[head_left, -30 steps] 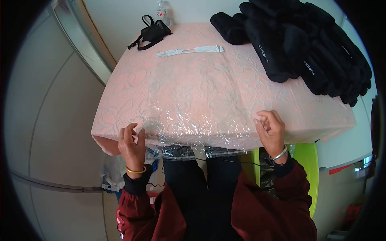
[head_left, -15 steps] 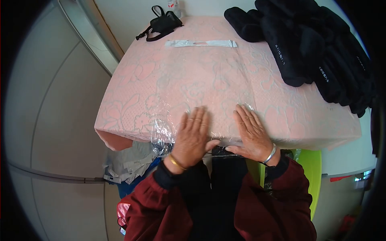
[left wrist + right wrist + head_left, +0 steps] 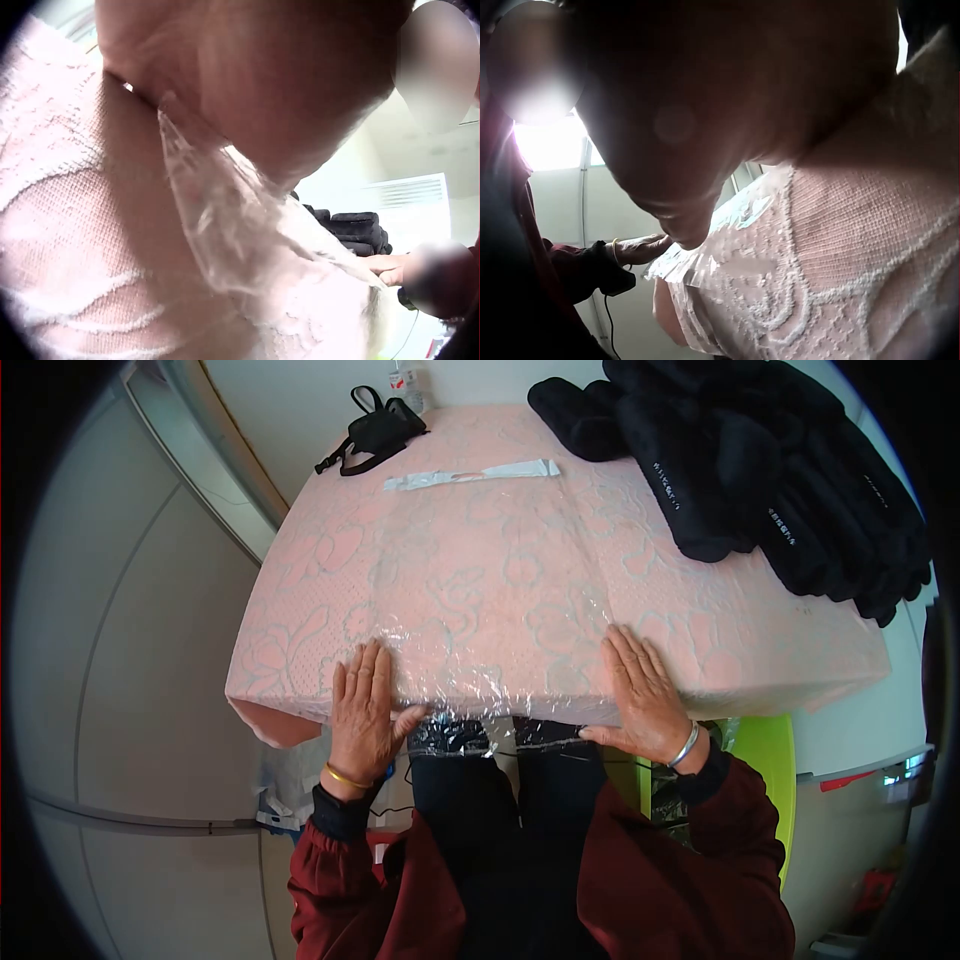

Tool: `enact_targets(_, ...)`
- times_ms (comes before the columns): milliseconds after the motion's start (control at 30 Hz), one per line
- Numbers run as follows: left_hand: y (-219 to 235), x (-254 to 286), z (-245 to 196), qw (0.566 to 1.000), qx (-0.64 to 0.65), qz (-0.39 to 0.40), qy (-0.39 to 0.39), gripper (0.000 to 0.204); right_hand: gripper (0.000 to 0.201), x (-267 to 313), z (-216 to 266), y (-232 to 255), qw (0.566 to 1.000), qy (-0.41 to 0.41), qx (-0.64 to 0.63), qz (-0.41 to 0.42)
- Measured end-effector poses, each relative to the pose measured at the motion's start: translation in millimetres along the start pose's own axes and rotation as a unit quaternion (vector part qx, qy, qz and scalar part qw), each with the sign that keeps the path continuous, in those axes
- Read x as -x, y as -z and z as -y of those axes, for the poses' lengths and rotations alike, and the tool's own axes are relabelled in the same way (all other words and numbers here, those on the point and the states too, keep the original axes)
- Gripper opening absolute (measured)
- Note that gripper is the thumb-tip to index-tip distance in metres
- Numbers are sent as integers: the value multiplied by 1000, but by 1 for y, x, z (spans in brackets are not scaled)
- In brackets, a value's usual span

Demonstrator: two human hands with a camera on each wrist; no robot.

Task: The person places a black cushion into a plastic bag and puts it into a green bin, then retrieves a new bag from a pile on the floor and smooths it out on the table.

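Both your left hand (image 3: 363, 710) and right hand (image 3: 648, 705) lie open, fingers straight, at opposite sides of the clear bag (image 3: 490, 678) on the counter (image 3: 300, 585), seemingly holding it flat where its near end droops over the edge.

Tablecloth (image 3: 700, 580): pink cloth, matt, with a raised, rough-looking pattern. Bag (image 3: 490, 570), extending over the near edge of the tablecloth: clear plastic, glossy, wrinkled. Stacked black rolls (image 3: 700, 480), far right corner: matt, soft-looking cloth. Bottle (image 3: 407, 390), beyond the far edge: clear plastic.
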State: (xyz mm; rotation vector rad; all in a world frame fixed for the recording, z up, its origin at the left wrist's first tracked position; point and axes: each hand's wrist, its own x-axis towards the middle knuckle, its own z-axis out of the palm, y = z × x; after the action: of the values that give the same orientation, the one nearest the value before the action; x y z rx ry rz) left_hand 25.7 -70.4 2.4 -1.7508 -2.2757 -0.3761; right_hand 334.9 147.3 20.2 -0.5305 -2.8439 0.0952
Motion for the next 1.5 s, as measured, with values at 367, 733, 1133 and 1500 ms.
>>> enact_targets(367,1,46,-12,999,32,-19,-5,88,88,49,17,13,999,-11,-38,3)
enact_targets(733,-9,48,-7,1000,12,-28,-2,87,90,-23,21,7,991,68,-67,-94)
enact_targets(1133,14,-32,-121,989,102,-2,-104,90,90,-29,19,-13,998,62,-15,7)
enact_targets(1500,-15,-47,-14,997,31,16,-72,87,99,-19,-2,-4,998,52,-45,14)
